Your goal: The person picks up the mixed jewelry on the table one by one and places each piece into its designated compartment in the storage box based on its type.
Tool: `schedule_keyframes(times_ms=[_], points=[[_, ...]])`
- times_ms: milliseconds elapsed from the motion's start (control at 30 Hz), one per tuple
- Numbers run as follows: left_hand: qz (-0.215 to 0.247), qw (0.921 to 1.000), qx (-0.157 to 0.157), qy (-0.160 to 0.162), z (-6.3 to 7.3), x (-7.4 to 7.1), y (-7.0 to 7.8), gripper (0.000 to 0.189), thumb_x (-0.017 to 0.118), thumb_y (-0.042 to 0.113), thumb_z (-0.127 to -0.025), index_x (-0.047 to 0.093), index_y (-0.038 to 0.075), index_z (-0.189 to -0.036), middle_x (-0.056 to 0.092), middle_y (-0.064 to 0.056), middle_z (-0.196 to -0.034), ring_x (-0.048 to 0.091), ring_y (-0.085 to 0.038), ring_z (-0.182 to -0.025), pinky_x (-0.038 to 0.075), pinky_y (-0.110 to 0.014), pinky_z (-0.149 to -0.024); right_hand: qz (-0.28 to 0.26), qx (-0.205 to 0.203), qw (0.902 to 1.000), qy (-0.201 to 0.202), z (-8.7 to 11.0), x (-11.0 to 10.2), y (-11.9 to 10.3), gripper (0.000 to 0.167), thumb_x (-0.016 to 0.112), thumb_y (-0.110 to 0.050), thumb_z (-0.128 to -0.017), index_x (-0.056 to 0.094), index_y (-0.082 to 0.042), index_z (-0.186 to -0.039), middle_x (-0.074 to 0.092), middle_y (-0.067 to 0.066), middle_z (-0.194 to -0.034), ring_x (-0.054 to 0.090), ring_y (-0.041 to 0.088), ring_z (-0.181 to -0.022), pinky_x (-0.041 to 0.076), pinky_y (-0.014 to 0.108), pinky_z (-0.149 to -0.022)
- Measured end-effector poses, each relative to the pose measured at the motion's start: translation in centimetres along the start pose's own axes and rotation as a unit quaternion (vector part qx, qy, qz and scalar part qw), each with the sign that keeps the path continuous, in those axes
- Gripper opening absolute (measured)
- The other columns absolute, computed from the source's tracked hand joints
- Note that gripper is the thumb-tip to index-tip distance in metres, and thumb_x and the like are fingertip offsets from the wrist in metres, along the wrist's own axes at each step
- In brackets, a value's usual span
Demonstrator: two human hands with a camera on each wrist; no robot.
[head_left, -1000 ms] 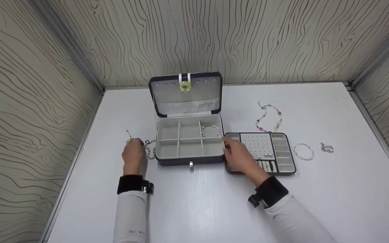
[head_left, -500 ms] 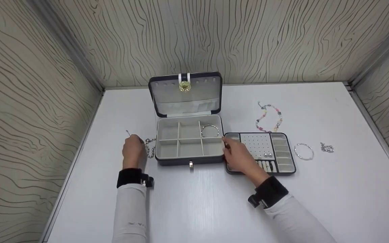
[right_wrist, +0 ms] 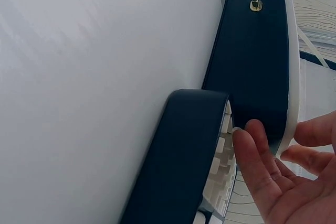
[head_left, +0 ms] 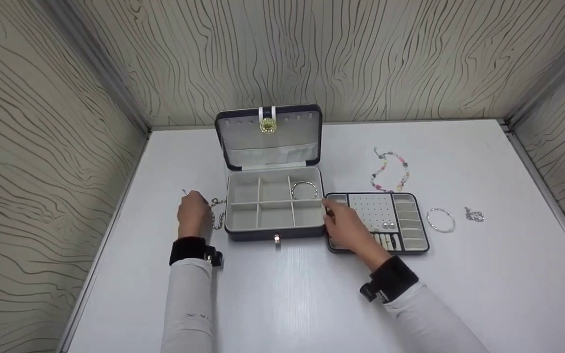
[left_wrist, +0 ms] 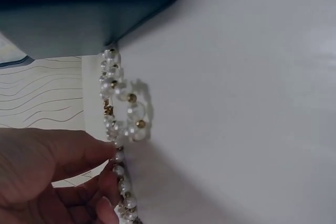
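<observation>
My left hand (head_left: 194, 214) is left of the jewelry box (head_left: 276, 234). In the left wrist view, its thumb and fingers pinch a pearl necklace (left_wrist: 124, 186) with small gold beads. Part of the strand loops on the table against the box's side; the hand hides part of it in the head view. My right hand (head_left: 346, 225) holds the box's right wall, fingertips around its rim in the right wrist view. The box stands with its lid up. A silver bracelet (head_left: 304, 183) lies in its back right compartment.
A dark-edged jewelry tray (head_left: 412, 252) with rings and pearl studs sits under my right hand, beside the box. Right of it lie a clear bead bracelet (head_left: 440, 230) and a small silver chain (head_left: 475, 215). Behind is a colourful bead bracelet (head_left: 406, 169).
My left hand has moved slightly forward, away from me, and the pearl strand beside the box has shifted a little. My right hand and the box have stayed in place.
</observation>
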State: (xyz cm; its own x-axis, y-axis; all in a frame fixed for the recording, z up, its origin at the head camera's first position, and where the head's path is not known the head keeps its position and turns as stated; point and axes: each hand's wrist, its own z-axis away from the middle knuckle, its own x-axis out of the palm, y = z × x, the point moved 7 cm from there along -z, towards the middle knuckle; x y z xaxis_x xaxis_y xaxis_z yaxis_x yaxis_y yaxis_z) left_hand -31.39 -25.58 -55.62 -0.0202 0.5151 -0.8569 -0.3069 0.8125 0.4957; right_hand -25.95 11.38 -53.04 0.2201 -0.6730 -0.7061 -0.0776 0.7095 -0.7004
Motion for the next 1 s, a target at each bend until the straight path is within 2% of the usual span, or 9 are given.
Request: schedule_keyframes(times_ms=[100, 367, 500, 600, 733, 1000], points=[[-0.005, 1.0, -0.002, 0.004, -0.2, 0.1, -0.1, 0.019, 0.05, -0.002, -0.087, 0.068, -0.005, -0.09, 0.067, -0.03, -0.096, 0.066, -0.043, -0.081, 0.054, -0.054, -0.069, 0.001, 0.001, 1.0, -0.001, -0.1, 0.0, 0.0, 0.046, 0.055, -0.007, -0.097, 0.048, 0.002, -0.141, 0.061, 0.022, -0.119, 0.06, 0.027, -0.097, 0.051, 0.044, -0.088], [-0.031, 0.9992, 0.023, -0.01, -0.3, 0.2, 0.0, 0.016, 0.059, 0.005, -0.09, 0.07, -0.004, -0.097, 0.069, -0.025, -0.1, 0.066, -0.041, -0.089, 0.053, -0.053, -0.074, 0.0, -0.008, 1.0, -0.001, -0.1, 0.0, -0.1, 0.045, 0.054, -0.006, -0.097, 0.047, 0.006, -0.14, 0.063, 0.022, -0.114, 0.062, 0.026, -0.094, 0.053, 0.042, -0.084], [-0.024, 0.9992, 0.03, -0.001, -0.1, -0.4, 0.5, 0.015, 0.06, 0.007, -0.092, 0.07, -0.004, -0.096, 0.068, -0.023, -0.1, 0.066, -0.039, -0.088, 0.053, -0.052, -0.073, 0.004, -0.004, 1.0, -0.002, -0.1, -0.1, -0.1, 0.045, 0.054, -0.007, -0.098, 0.047, 0.006, -0.14, 0.063, 0.022, -0.114, 0.062, 0.027, -0.097, 0.052, 0.043, -0.087], [-0.012, 0.9993, 0.03, 0.017, 0.3, -1.8, 1.1, 0.016, 0.058, 0.007, -0.095, 0.069, -0.005, -0.097, 0.066, -0.022, -0.102, 0.065, -0.038, -0.087, 0.053, -0.05, -0.072, 0.002, -0.004, 1.0, 0.001, -0.1, 0.0, -0.1, 0.045, 0.054, -0.007, -0.097, 0.047, 0.007, -0.14, 0.063, 0.022, -0.115, 0.062, 0.028, -0.099, 0.051, 0.044, -0.088], [-0.009, 0.9982, 0.033, 0.049, 1.4, -4.3, 2.1, 0.018, 0.057, 0.009, -0.097, 0.068, -0.005, -0.1, 0.061, -0.02, -0.099, 0.063, -0.034, -0.087, 0.053, -0.046, -0.072, -0.004, -0.002, 1.0, -0.002, -0.1, 0.1, 0.0, 0.045, 0.054, -0.006, -0.097, 0.047, 0.006, -0.14, 0.063, 0.022, -0.115, 0.062, 0.028, -0.099, 0.051, 0.044, -0.088], [0.013, 0.9918, 0.067, 0.108, 3.8, -9.0, 3.6, 0.018, 0.055, 0.009, -0.099, 0.067, -0.005, -0.101, 0.066, -0.02, -0.095, 0.064, -0.035, -0.085, 0.052, -0.05, -0.07, -0.001, 0.0, 1.0, -0.001, -0.1, -0.1, 0.0, 0.046, 0.054, -0.006, -0.097, 0.047, 0.006, -0.14, 0.063, 0.021, -0.112, 0.062, 0.027, -0.094, 0.052, 0.043, -0.085]])
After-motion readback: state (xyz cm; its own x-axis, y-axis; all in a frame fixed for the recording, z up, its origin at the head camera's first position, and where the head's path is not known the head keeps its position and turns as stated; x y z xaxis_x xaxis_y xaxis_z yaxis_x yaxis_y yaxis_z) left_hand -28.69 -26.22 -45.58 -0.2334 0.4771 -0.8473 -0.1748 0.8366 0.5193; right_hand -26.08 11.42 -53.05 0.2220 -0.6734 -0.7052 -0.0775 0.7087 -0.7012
